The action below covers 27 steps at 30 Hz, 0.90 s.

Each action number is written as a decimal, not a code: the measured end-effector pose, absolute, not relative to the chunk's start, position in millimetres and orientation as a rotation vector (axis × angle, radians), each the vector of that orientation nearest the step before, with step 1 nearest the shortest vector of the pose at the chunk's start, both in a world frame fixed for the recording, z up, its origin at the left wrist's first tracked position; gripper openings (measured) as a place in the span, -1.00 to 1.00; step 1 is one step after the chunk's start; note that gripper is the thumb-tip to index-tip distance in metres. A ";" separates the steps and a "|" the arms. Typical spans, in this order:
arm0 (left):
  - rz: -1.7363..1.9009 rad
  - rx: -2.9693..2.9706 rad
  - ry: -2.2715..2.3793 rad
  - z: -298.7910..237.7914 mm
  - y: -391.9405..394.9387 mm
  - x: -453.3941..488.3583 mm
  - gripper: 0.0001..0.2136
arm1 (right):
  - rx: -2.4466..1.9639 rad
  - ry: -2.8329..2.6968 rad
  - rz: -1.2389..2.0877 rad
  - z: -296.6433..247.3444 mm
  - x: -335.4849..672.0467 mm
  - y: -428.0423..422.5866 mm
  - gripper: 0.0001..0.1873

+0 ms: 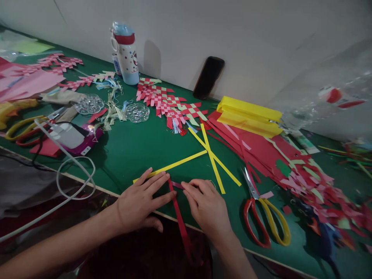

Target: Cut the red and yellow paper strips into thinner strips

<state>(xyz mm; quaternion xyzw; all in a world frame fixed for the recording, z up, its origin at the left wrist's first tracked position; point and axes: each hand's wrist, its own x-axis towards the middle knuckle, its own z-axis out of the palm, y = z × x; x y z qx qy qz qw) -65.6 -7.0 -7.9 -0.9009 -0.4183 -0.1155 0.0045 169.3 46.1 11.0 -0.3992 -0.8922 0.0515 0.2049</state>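
Observation:
My left hand (138, 203) lies flat at the table's front edge with its fingers stretched out. Its fingertips press near the end of a red paper strip (180, 221), which hangs over the edge toward me. A short pink-purple paper strip (176, 185) runs from beside those fingertips to my right hand (207, 205), whose thumb and fingers are closed on its end. One yellow paper strip (183, 159) passes by my left fingers. Two more cross each other farther back, and a crossed yellow strip (219, 176) reaches toward my right hand.
Scissors (255, 195) lie to the right, near paper scraps (325, 201) and red sheets (258, 155). Woven paper pieces (165, 100), a bottle (128, 58), a phone (208, 77) and bead dishes (137, 113) stand behind. A purple glue gun-like device (84, 139) with a white cable sits left.

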 end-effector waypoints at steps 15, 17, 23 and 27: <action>-0.417 -2.858 -1.334 -9.6 -8.0 -65.8 -0.20 | -1.146 -2.480 0.135 12.2 173.1 52.3 -0.75; -0.421 -2.858 -1.356 -8.9 -7.9 -65.6 -0.20 | -1.144 -2.494 0.145 13.6 172.1 52.7 -0.75; -0.452 -2.881 -1.405 -6.6 -7.4 -65.0 -0.21 | -1.140 -2.499 0.167 13.1 168.3 53.4 -0.74; -0.433 -2.874 -1.416 -6.5 -7.3 -65.3 -0.19 | -1.152 -2.481 0.155 12.0 172.0 57.1 -0.74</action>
